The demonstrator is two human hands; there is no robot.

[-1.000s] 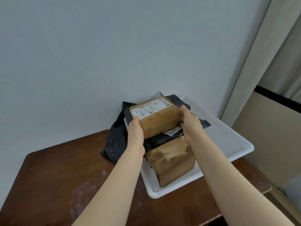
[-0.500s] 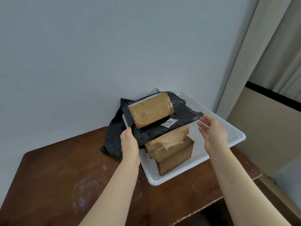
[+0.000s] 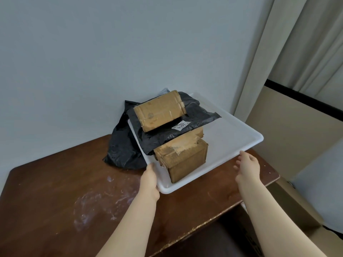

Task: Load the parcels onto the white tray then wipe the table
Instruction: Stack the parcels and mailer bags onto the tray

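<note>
The left hand (image 3: 150, 179) is being pressed against the near left edge of the white tray (image 3: 239, 134), fingers curled around the rim near the corner, so the tray is being gripped there. The right hand (image 3: 247, 165) is being held open just beside the tray's near right edge, fingers spread and loosely bent; the fingertips (image 3: 241, 153) are being shown at the rim, though contact cannot be told for certain.

On the tray a stack of parcels is being carried. A taped brown box (image 3: 182, 160) is being seen nearest the hands, standing on the tray floor. Over its far part a black plastic mailer (image 3: 194, 115) (with a small white label on top) is being draped, and on that a second brown box (image 3: 159, 113) is being rested, tilted slightly.

Another black bag (image 3: 122, 151) is lying behind the tray's left side, against the wall, partly under it.

The tray is being supported on the dark wooden table (image 3: 55, 201), whose surface is being marked by whitish smears (image 3: 96, 203) left of the left forearm.
</note>
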